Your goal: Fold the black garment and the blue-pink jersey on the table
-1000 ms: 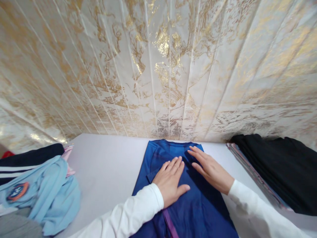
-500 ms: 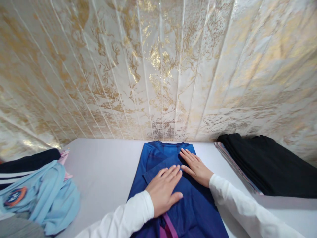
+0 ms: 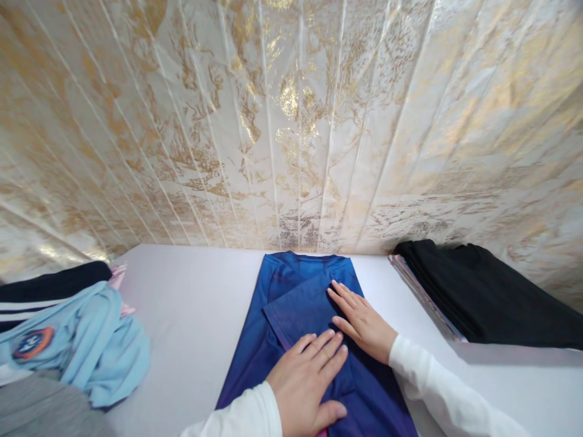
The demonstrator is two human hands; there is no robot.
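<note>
A blue-to-purple shirt [image 3: 291, 285] lies on the white table with its neckline at the far end and its sides folded inward. One sleeve crosses its upper middle at a slant. My left hand [image 3: 310, 379] rests flat on the shirt's middle, fingers stretched out. Farther up and to the right, my right hand [image 3: 362, 318] also presses flat on the cloth, near the right edge. Neither hand grips anything. The lower end of the shirt runs out of view, partly covered by my left hand and sleeve.
On the right lies a stack of folded clothes with a black garment [image 3: 483, 297] on top. At the left is a loose heap: a light blue garment [image 3: 104, 346], a dark striped one [image 3: 50, 288] and a grey one [image 3: 50, 406]. A gold-patterned wall covering [image 3: 291, 121] rises behind the table [image 3: 182, 315].
Both hands have slid down the shirt towards me, still flat. More of the crossed sleeve shows. The view has shifted slightly.
</note>
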